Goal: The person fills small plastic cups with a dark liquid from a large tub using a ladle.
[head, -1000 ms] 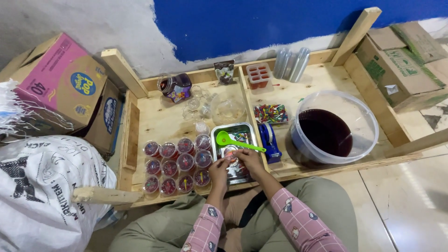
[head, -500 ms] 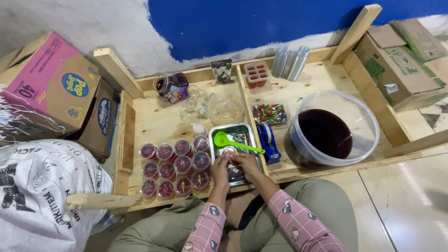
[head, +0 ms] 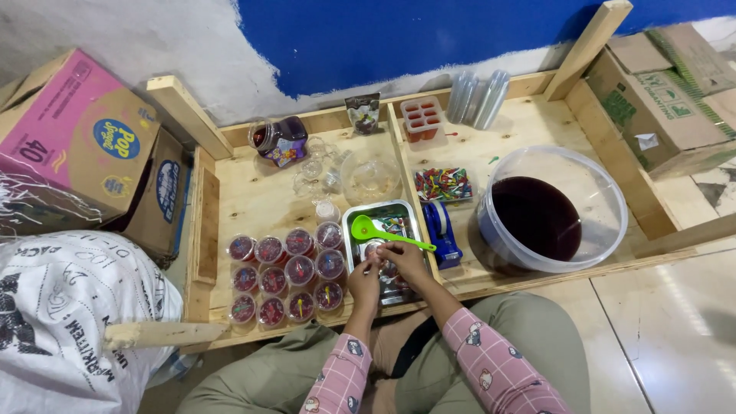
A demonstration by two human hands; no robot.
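Both hands meet over a metal tray (head: 354,218) at the near edge of the wooden surface (head: 253,192). The left hand (head: 363,277) and right hand (head: 403,259) pinch a small cup (head: 373,250) between their fingertips, just above the tray. A green spoon (head: 383,232) lies across the tray. Filled cups (head: 285,276) stand in rows just left of it. A blue tape dispenser (head: 440,230) sits just right, then a tub (head: 549,208) of dark liquid near the right edge.

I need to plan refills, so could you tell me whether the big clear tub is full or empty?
Partly full: the tub holds dark liquid well below its rim, with bare clear wall above.
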